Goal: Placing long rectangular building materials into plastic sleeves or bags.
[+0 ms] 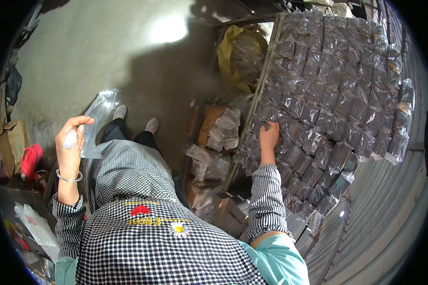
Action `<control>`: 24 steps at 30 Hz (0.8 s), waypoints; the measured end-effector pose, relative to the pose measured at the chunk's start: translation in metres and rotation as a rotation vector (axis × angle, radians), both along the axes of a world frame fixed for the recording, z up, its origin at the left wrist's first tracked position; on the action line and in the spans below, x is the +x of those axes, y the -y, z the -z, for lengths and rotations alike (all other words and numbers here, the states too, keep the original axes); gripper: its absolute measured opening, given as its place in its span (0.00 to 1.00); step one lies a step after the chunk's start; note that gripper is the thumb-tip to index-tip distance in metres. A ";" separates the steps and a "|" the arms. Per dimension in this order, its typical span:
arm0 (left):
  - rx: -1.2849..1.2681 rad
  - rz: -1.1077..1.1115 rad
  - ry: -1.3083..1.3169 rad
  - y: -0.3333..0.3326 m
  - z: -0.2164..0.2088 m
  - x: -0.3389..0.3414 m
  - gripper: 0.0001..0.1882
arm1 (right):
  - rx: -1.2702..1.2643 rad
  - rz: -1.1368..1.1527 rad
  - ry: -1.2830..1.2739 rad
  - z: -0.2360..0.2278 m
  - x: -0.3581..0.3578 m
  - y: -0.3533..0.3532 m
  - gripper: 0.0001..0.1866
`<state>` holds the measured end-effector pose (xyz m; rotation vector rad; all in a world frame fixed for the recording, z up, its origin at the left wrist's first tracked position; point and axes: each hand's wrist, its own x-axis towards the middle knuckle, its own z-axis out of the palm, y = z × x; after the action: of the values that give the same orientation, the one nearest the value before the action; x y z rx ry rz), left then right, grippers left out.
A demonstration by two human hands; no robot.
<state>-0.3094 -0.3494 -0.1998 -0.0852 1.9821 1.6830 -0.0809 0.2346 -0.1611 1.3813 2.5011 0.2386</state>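
A long, clear plastic bag (100, 118) hangs from my left hand (69, 142), raised at the left with its fingers bent round the bag's edge. A crumpled bit of clear plastic shows against the same hand. At the right, my right hand (269, 137) reaches onto a large stack of dark, brick-shaped packs (318, 95) wrapped in clear plastic. Its fingers are curled down and closed on the wrapping of one pack at the stack's near left side. The fingertips are partly hidden among the shiny film.
A yellow sack (230, 57) stands at the stack's far left corner. Open cardboard boxes with clear plastic (223, 130) sit beside the stack. Pink shoes (29, 159) and a cardboard box (16, 142) lie at the left. Corrugated metal sheeting (380, 218) lines the right.
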 end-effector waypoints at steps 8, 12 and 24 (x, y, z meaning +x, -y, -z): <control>0.002 -0.003 0.013 0.001 0.006 0.008 0.10 | -0.019 -0.070 -0.137 0.042 0.011 -0.040 0.24; -0.087 0.009 -0.024 0.006 0.009 0.013 0.10 | -0.045 -0.114 -0.206 0.061 -0.012 -0.011 0.23; -0.120 0.071 -0.292 0.016 0.042 0.028 0.09 | -0.350 -0.080 -0.286 0.115 -0.040 -0.008 0.30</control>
<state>-0.2814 -0.3655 -0.2416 0.1973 2.2694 1.6043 -0.1209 0.2428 -0.2757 1.2438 2.6579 -0.3916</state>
